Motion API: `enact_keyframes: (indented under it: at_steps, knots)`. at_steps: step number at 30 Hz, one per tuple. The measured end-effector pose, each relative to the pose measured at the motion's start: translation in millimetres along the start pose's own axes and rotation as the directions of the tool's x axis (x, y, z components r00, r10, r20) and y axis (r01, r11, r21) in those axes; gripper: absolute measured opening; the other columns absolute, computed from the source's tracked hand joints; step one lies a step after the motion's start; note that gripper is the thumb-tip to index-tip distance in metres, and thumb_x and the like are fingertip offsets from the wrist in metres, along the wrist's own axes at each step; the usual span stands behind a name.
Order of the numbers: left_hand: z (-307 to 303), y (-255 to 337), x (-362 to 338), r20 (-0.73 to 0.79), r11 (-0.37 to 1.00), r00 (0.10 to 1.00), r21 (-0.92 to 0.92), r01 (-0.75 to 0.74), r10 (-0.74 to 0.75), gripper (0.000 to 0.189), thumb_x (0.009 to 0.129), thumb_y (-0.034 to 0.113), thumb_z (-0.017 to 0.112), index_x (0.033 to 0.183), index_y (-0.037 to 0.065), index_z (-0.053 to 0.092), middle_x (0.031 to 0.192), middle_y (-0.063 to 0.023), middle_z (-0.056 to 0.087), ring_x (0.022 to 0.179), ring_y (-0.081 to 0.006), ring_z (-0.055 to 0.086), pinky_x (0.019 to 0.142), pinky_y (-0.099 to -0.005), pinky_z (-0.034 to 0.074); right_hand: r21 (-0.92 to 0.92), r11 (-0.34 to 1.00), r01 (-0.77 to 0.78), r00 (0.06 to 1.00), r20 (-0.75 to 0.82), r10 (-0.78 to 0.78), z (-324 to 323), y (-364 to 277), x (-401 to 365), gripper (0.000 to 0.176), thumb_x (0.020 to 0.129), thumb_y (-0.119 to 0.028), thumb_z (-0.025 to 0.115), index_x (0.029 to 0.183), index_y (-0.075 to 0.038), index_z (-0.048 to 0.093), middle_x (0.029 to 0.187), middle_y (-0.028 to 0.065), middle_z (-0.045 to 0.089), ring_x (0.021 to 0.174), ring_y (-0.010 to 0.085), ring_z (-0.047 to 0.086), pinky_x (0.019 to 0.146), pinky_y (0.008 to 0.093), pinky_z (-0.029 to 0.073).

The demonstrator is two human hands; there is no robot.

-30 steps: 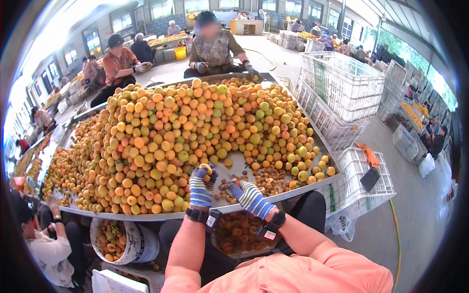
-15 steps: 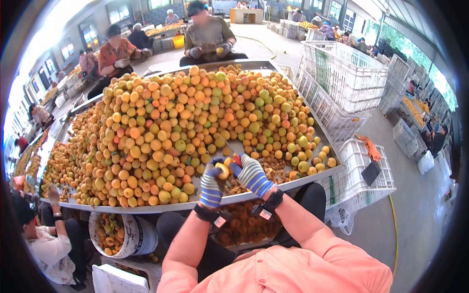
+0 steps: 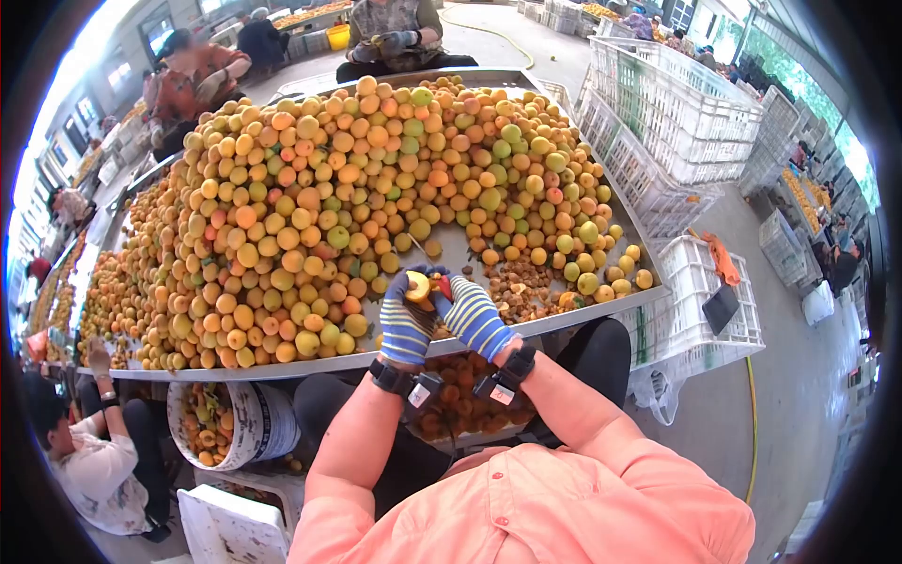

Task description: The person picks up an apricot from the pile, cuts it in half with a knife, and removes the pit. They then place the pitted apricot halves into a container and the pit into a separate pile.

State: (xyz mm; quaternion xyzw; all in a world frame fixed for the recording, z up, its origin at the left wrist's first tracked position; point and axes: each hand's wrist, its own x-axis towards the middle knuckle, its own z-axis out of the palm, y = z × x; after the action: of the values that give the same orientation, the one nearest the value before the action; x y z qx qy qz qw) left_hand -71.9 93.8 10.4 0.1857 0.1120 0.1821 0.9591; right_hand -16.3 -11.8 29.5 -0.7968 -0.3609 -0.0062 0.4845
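Note:
Both my hands wear blue-and-yellow striped gloves and meet over the near edge of a metal-rimmed table (image 3: 348, 361). My left hand (image 3: 408, 322) is closed around an apricot (image 3: 417, 287) whose pale orange flesh shows. Right beside it, my right hand (image 3: 473, 314) grips a small knife with a red handle (image 3: 444, 286); its thin blade points away from me, over the fruit. A large heap of apricots (image 3: 282, 216) covers most of the table. Brown pits and scraps (image 3: 517, 284) lie just right of my hands.
Below the table edge are a white bucket (image 3: 266, 428) of fruit and more cut fruit (image 3: 460, 381) between my knees. White crates (image 3: 672, 113) stack at the right; an orange cloth (image 3: 721, 258) hangs on one. Co-workers sit across the table and at the left.
The view has tilted down, so the table appears higher. My hands have stayed together, and the apricot has turned so its cut flesh faces up more.

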Motion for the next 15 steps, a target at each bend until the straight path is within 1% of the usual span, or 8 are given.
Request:
enact_keyframes:
  at_steps: [3,4,5,7,8,9,11,15]
  knots:
    - [-11.9,2.0,7.9,-0.016,0.993,1.0,-0.112,0.024,-0.026,0.039,0.093,0.037,0.046,0.097,0.0,0.057,0.095,-0.0138,0.064,0.091,-0.0271,0.06,0.087,-0.0391,0.049,-0.086,0.989,-0.123,0.991,0.046,0.127,-1.6,8.7,-2.0,0.027,0.082,-0.022,0.066,0.087,0.002,0.057,0.074,0.0193,0.064,0.068,0.0337,0.063,0.061,0.0386,0.049]
    - [-10.9,2.8,8.1,-0.139,0.999,0.989,-0.023,0.041,-0.044,0.049,0.091,0.05,0.046,0.088,0.002,0.059,0.085,-0.0103,0.064,0.08,-0.0233,0.06,0.075,-0.0367,0.052,0.113,0.989,-0.093,0.994,-0.039,0.098,-3.8,4.1,-1.1,0.029,0.082,-0.026,0.068,0.082,0.001,0.057,0.063,0.014,0.059,0.058,0.0251,0.06,0.054,0.035,0.047]
    - [-11.7,3.6,6.7,-0.118,0.999,0.992,0.019,0.042,-0.039,0.052,0.09,0.053,0.046,0.085,0.003,0.06,0.083,-0.0096,0.063,0.078,-0.0222,0.06,0.071,-0.0351,0.052,0.283,0.952,-0.12,0.986,-0.077,0.147,5.2,21.1,3.4,0.03,0.084,-0.028,0.066,0.079,0.0,0.058,0.057,0.0051,0.054,0.051,0.0126,0.052,0.047,0.0282,0.041]
    - [-13.4,3.8,4.2,-0.074,0.993,0.996,0.105,0.047,-0.039,0.056,0.088,0.059,0.045,0.081,0.005,0.06,0.077,-0.0082,0.062,0.072,-0.0201,0.061,0.062,-0.0319,0.052,0.657,0.717,-0.234,0.947,-0.014,0.321,-15.2,-8.3,13.4,0.027,0.087,-0.029,0.064,0.078,-0.003,0.059,0.059,-0.0018,0.052,0.051,0.0048,0.044,0.044,0.0233,0.035]
    - [5.3,2.7,-5.2,-0.164,0.971,0.986,0.226,0.072,-0.035,0.063,0.084,0.067,0.045,0.075,0.006,0.059,0.066,-0.0065,0.059,0.06,-0.0188,0.059,0.049,-0.0281,0.047,0.775,0.542,-0.325,0.915,0.112,0.387,-34.3,-34.5,16.1,0.026,0.088,-0.029,0.063,0.077,-0.006,0.06,0.059,-0.0062,0.051,0.05,0.0008,0.039,0.043,0.0199,0.03]
    - [13.4,0.9,-11.7,-0.158,0.956,0.985,0.275,0.105,-0.063,0.064,0.083,0.069,0.045,0.074,0.007,0.059,0.064,-0.0063,0.058,0.056,-0.0188,0.058,0.046,-0.0272,0.045,0.803,0.564,-0.191,0.942,-0.011,0.335,-28.2,-27.3,24.2,0.027,0.088,-0.03,0.064,0.075,-0.006,0.06,0.055,-0.0065,0.048,0.045,0.0008,0.039,0.04,0.0202,0.027]
    - [21.9,-2.9,-18.2,-0.144,0.914,0.983,0.372,0.163,-0.117,0.067,0.081,0.071,0.044,0.073,0.007,0.058,0.059,-0.006,0.056,0.048,-0.0187,0.056,0.04,-0.0254,0.041,0.88,0.45,-0.154,0.956,0.018,0.292,-33.9,-30.8,34.9,0.028,0.088,-0.03,0.063,0.073,-0.007,0.059,0.052,-0.0064,0.047,0.042,0.002,0.039,0.038,0.0207,0.026]
    - [23.3,-7.2,-25.3,-0.035,0.875,0.969,0.422,0.236,-0.244,0.072,0.077,0.077,0.041,0.075,0.007,0.058,0.059,-0.0069,0.057,0.044,-0.0182,0.053,0.037,-0.0255,0.04,0.855,0.478,-0.202,0.964,0.088,0.25,-41.0,-47.7,39.1,0.022,0.093,-0.027,0.057,0.079,-0.011,0.054,0.055,-0.0071,0.044,0.045,0.0029,0.04,0.041,0.0201,0.028]
